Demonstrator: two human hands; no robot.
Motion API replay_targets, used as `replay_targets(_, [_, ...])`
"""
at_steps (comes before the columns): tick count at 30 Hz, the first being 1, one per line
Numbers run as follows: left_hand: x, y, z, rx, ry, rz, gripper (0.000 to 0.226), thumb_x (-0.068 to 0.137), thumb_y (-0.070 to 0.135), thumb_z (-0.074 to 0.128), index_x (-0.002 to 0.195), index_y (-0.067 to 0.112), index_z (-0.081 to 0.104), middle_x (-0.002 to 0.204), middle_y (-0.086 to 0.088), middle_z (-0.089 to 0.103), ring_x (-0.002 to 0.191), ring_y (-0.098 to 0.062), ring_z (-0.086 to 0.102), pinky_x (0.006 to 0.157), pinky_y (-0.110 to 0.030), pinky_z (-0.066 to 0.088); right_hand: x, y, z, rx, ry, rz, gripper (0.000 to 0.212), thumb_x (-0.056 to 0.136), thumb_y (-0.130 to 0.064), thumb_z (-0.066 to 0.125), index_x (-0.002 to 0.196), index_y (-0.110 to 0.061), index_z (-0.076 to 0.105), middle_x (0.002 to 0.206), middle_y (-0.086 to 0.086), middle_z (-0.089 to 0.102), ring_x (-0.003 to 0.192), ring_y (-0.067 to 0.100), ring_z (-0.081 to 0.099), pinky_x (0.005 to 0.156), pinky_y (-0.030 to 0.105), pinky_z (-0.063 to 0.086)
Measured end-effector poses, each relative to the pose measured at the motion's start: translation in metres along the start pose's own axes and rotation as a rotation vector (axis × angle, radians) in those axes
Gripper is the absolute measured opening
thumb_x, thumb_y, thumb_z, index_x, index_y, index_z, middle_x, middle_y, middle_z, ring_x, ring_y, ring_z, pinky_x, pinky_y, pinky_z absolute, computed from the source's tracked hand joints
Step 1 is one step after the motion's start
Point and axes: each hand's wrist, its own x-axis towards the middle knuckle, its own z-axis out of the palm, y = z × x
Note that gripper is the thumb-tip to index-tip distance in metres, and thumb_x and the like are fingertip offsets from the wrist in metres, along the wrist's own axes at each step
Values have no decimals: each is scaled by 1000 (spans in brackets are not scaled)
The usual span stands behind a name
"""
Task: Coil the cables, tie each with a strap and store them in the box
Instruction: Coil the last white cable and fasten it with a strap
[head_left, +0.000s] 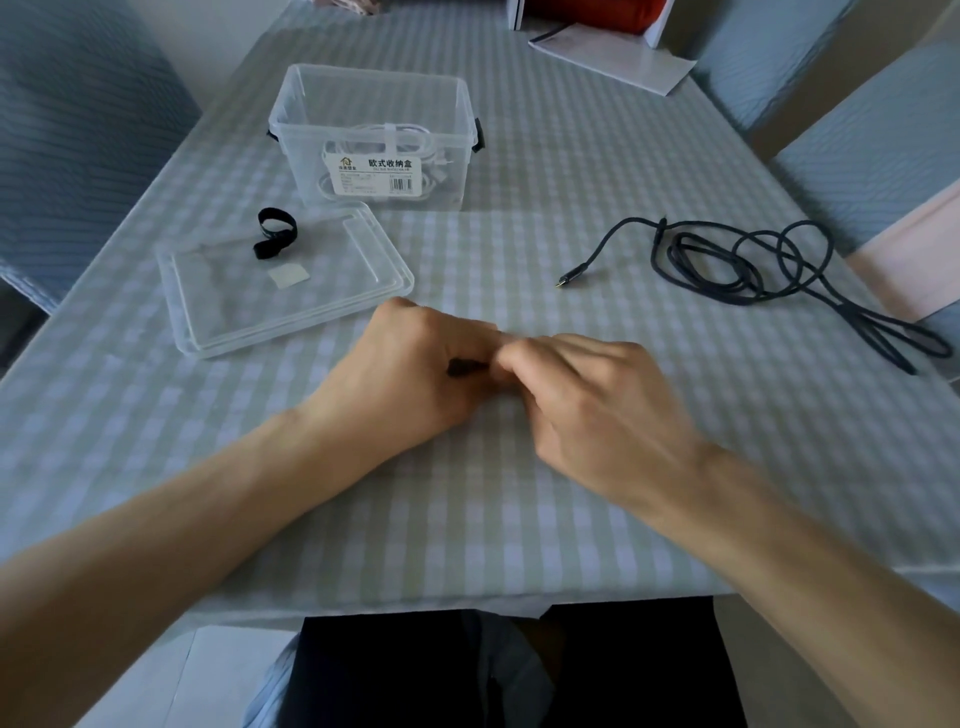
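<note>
1. The left hand (415, 364) and right hand (576, 384) meet over the middle of the green-and-white checked tablecloth (493, 519), fingers curled toward each other. Between them shows a small dark strip (466, 367), likely a black fabric strap. The left hand seems to hold it and the right fingertips pinch at its end, though blur hides the exact grip.
2. At 11 o'clock from the hands lies the clear plastic lid (291, 291), flat on the cloth, with a second black looped strap (275, 234) resting on it.
3. At 12 o'clock stands the clear rectangular plastic storage box (371, 140), open, with a coiled white cable (410, 156) already tied inside.
4. At 2 o'clock sprawls the loose black braided cable (753, 265), uncoiled, its plug end (571, 275) pointing toward the hands.
5. Handling judgement: the black cable looks light, limp and slightly springy, so its loops will want to spread. I would take it by the plug end, gather even loops in one palm, and pinch the bundle at its middle for the strap.
6. The strap is soft and thin, so it is best held by its free tip.
</note>
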Motion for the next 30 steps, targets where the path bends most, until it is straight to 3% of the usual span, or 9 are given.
replay_targets(4, [-2, -2, 1, -60, 17, -59, 8, 79, 5, 80, 86, 10, 81, 74, 30, 68, 74, 21, 60, 65, 0, 38, -3, -6, -3, -104, -106, 5, 29, 67, 11, 52, 88, -2, 66, 66, 5, 63, 54, 23, 59, 39, 35, 43])
replay_targets(7, [-1, -4, 2, -64, 23, -9, 15, 80, 6, 80, 94, 12, 81, 99, 10, 75, 98, 8, 66, 77, -3, 45, -9, -8, -5, -102, -171, 1, 32, 75, 10, 48, 102, 4, 66, 74, 10, 66, 62, 26, 64, 42, 38, 47])
replay_targets(10, [-1, -8, 0, -70, -6, 6, 16, 82, 10, 80, 97, 14, 81, 102, 11, 75, 100, 7, 66, 81, -6, 46, -18, -7, -9, -75, -252, 11, 44, 81, 6, 41, 120, 10, 60, 94, 20, 71, 78, 32, 71, 50, 41, 54])
replay_targets(14, [-4, -16, -2, -40, 2, 13, 16, 77, 4, 83, 91, 11, 81, 104, 9, 74, 101, 6, 65, 87, -7, 48, -31, -7, -16, 20, -325, 76, 51, 83, -4, 42, 131, 10, 54, 104, 20, 72, 89, 31, 70, 59, 43, 57])
replay_targets(17, [-4, -12, 1, -2, 6, 59, 17, 76, 1, 82, 91, 10, 80, 102, 6, 75, 97, 2, 67, 84, -7, 49, -34, -3, -21, 114, -267, 106, 50, 83, -7, 46, 131, 4, 57, 109, 13, 73, 94, 20, 68, 67, 36, 59])
replay_targets(20, [-1, -8, 0, 40, 5, 97, 22, 77, 9, 78, 99, 11, 77, 104, 1, 75, 96, -4, 67, 84, -18, 51, -32, 5, -24, 184, -186, 130, 47, 84, -9, 46, 127, -3, 64, 100, 3, 74, 84, 10, 62, 61, 24, 53])
replay_targets(27, [-1, -10, -2, 61, -15, 120, 23, 77, 7, 75, 99, 12, 79, 106, 0, 75, 98, -4, 66, 87, -18, 51, -31, 8, -20, 201, -84, 143, 44, 80, -5, 62, 123, -12, 68, 102, -3, 74, 85, 8, 61, 58, 27, 56])
replay_targets(30, [-1, -9, -1, 87, -13, 148, 22, 78, 8, 74, 99, 12, 79, 106, 0, 75, 98, -5, 66, 87, -18, 51, -31, 10, -19, 259, -101, 207, 43, 84, -7, 61, 125, -15, 66, 109, -5, 74, 87, 6, 68, 70, 27, 57])
